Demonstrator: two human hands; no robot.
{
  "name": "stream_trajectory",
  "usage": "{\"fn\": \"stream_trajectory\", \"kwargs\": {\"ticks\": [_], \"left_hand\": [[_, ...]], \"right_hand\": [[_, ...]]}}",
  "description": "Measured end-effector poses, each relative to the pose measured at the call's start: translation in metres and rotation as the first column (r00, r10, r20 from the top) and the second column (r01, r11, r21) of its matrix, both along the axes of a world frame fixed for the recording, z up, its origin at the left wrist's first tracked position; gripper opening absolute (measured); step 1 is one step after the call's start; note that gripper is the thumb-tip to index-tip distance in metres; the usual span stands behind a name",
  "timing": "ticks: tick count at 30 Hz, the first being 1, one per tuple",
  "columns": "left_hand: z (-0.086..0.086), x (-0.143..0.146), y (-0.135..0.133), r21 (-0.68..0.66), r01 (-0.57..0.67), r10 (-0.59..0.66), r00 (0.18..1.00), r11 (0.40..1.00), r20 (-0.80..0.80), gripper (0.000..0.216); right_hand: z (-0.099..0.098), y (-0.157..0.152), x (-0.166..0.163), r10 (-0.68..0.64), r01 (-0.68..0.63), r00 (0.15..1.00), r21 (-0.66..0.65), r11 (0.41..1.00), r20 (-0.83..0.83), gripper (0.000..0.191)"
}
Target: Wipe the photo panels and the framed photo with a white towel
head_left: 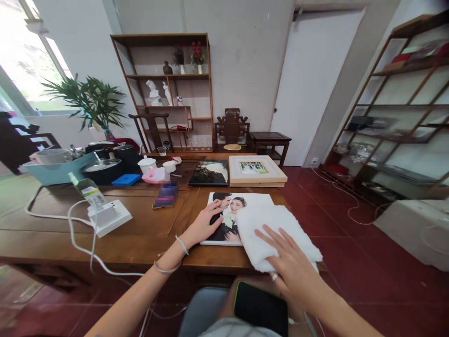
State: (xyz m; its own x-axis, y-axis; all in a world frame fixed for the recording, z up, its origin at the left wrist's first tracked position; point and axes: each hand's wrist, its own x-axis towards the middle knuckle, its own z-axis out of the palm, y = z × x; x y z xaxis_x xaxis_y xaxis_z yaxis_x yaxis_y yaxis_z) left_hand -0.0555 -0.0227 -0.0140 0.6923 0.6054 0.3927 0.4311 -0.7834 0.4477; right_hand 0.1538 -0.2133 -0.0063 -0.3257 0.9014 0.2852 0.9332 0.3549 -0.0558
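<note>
A photo panel with a picture of two people lies on the wooden table in front of me. My left hand rests on the panel's left part, fingers stretched out over the picture. A folded white towel covers the panel's right part and hangs past its right edge. On top of the towel my right hand lies flat, fingers spread, with a ring on one finger. What lies under the towel is hidden.
Behind the panel lie a dark photo panel and a pale framed photo. Left are a phone, a tissue pack, a spray bottle and white cables. A black device lies on my lap.
</note>
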Motion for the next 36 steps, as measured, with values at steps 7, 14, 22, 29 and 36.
{"fn": "stream_trajectory", "kwargs": {"ticks": [7, 14, 22, 29, 36], "left_hand": [[0.0, 0.0, 0.0, -0.02, 0.006, -0.006, 1.0, 1.0, 0.011, 0.039], [-0.001, -0.001, 0.0, -0.017, -0.022, 0.022, 1.0, 1.0, -0.017, 0.043], [-0.001, -0.002, 0.001, -0.011, -0.027, 0.027, 1.0, 1.0, -0.009, 0.041], [-0.001, 0.0, 0.001, -0.044, -0.051, 0.05, 0.998, 0.998, -0.034, 0.04], [0.0, -0.001, 0.002, -0.04, -0.024, 0.023, 0.999, 0.999, -0.04, 0.041]], "right_hand": [[0.01, 0.026, 0.006, 0.001, -0.003, 0.998, -0.024, 1.0, -0.07, 0.038], [0.013, 0.09, 0.027, -0.012, 0.011, 0.996, -0.009, 1.0, -0.086, 0.041], [0.015, 0.098, 0.029, -0.018, 0.018, 0.995, -0.008, 1.0, -0.096, 0.042], [0.025, 0.019, 0.012, 0.035, -0.05, 0.995, -0.152, 0.987, -0.096, 0.035], [0.02, 0.037, 0.019, 0.086, -0.089, 0.988, -0.022, 0.996, -0.128, 0.018]]}}
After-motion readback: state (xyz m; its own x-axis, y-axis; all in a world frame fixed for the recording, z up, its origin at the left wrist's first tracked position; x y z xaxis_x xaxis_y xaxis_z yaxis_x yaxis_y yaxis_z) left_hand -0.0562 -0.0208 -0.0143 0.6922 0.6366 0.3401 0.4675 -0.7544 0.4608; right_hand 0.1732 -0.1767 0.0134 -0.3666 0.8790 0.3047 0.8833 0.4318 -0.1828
